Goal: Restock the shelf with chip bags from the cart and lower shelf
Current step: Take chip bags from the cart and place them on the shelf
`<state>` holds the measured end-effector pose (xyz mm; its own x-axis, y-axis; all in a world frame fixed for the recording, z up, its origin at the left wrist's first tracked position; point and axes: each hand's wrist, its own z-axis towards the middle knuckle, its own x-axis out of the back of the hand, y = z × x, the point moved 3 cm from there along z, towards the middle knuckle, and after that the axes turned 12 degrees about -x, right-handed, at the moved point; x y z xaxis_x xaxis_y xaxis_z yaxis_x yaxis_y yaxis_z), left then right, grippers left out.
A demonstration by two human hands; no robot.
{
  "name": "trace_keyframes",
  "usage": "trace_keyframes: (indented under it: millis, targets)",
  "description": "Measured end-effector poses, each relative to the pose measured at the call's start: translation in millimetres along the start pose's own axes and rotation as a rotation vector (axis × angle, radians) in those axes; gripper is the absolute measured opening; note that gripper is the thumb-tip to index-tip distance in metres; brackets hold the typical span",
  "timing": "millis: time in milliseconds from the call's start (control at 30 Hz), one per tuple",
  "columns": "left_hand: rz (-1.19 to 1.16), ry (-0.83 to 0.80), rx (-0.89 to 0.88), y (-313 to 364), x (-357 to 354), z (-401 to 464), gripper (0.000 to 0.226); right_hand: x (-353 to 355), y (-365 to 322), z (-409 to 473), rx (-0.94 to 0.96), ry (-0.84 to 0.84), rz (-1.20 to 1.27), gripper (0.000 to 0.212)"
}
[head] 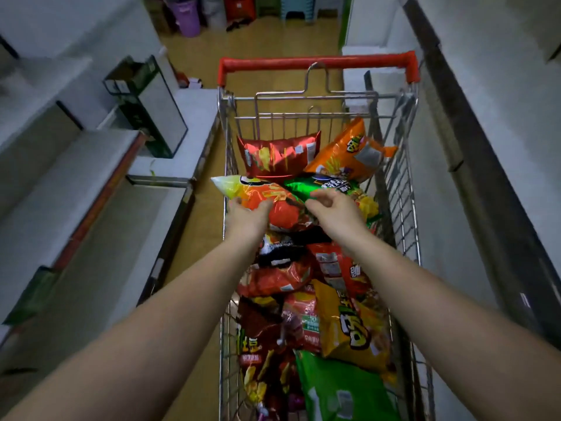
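From the head camera, both bare arms reach forward over a wire shopping cart [403, 183] heaped with chip bags. The left hand [246, 217] lies on the near edge of an orange-red chip bag with a yellow end [261, 196], which sits on top of the pile at the cart's left side; its thumb and fingers are curled around that edge, clamping it. The right hand [337, 208] is over the same bag's right edge where it meets a green bag [321, 186]; its fingers are bent and drawn together as if pinching, but whether they close on the orange-red bag or the green one cannot be told. Beyond the hands a red bag [277, 154] leans against the cart's far wire wall, with an orange bag [346, 150] tilted beside it to the right. Nearer the body, under the forearms, lie more bags: red ones, a yellow bag [349, 326] and a large green bag [337, 390] at the near end. The cart's red handle [315, 62] is at the far side. To the left stand pale shelves [60, 189], holding a dark box [145, 104] on a far tier. A pale shelf unit [473, 123] runs along the right, close beside the cart. At the aisle's far end a purple bin [188, 16] stands on the tan floor [273, 41]
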<state>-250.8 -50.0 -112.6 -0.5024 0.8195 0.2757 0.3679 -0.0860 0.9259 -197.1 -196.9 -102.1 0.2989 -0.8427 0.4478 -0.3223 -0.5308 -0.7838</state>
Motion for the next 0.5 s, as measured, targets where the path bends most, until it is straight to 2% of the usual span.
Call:
trace_keyframes:
  millis: [100,167,333,500]
  targets:
    - [-0.046,0.124,0.1,-9,-8,31,0.081,-6,-9,29,0.029,0.002,-0.057,0.033]
    - [-0.092,0.177,0.173,-14,-14,47,0.082,-12,-11,45,0.04,0.002,-0.106,0.033]
    - [-0.222,0.178,0.292,-17,-27,70,0.08,-29,-9,71,0.02,-0.062,-0.167,0.041]
    - [-0.207,0.193,0.359,-18,-36,70,0.108,-38,2,73,0.009,-0.15,-0.179,0.035]
